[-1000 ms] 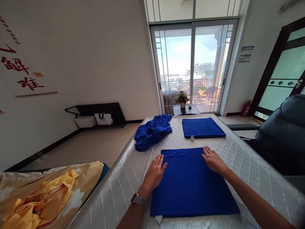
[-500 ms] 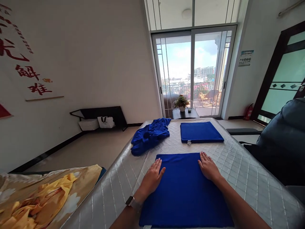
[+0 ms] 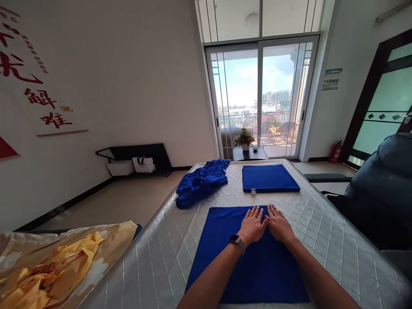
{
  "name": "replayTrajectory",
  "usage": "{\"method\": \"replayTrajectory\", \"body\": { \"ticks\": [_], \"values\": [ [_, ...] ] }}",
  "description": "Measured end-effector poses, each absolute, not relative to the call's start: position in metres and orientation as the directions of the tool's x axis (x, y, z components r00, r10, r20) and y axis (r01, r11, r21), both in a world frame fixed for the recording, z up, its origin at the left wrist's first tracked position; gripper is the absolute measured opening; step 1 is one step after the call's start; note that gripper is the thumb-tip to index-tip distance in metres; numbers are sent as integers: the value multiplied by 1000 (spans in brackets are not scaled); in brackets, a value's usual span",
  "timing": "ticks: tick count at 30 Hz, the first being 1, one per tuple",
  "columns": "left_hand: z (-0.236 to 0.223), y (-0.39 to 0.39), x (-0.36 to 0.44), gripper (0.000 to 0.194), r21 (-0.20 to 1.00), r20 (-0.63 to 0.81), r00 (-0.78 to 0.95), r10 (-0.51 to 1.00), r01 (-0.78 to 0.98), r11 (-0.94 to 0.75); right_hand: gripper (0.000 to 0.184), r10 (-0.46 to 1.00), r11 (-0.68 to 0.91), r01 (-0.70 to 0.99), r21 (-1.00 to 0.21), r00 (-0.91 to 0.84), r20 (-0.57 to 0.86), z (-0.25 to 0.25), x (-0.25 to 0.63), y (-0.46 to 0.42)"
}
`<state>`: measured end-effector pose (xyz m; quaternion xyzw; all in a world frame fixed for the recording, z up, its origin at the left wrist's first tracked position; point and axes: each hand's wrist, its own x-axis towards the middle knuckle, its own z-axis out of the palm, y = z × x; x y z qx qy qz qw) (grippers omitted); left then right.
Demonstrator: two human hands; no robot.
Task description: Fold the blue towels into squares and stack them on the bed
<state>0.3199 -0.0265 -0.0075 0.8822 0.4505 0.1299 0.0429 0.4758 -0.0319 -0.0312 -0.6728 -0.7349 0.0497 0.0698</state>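
While the blue cloth (image 3: pixel 264 270) lies flat, left hand (image 3: pixel 253 224) and right hand (image 3: pixel 279 225) meet at its far edge

From beneath both hands the cloth runs back toward the body; foreshortening leaves its long axis uncertain. Both are flat, side by side, fingers straight, gripping nothing. The right is nearer the far right corner and appears to cover it; whether the thumbs touch is hard to tell. The left forearm (image 3: pixel 210 274) hides part of the near left, the right forearm (image 3: pixel 318 268) the right edge. Underneath is the quilted mattress (image 3: pixel 337 249); beyond, a second folded cloth (image 3: pixel 270 177) lies ahead, crumpled blue fabric (image 3: pixel 202 182) to its left.
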Motion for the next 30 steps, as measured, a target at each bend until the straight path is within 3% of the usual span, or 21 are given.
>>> {"method": "replayTrajectory", "body": {
  "ticks": [10,20,27,30],
  "values": [
    [-10,-6,149,74,144,98,200,975,966,-213,68,998,67,980,-185,-62,30,-33,475,-30],
    [-15,-6,131,87,166,79,188,979,966,-199,68,996,83,971,-223,-79,30,-31,480,-31],
    [-19,-3,127,85,172,117,198,973,961,-216,67,991,115,959,-260,-90,103,-17,473,-35],
    [-23,-2,128,86,163,158,178,971,965,-203,67,994,99,964,-247,-86,64,-17,467,-29]
  ]
}}
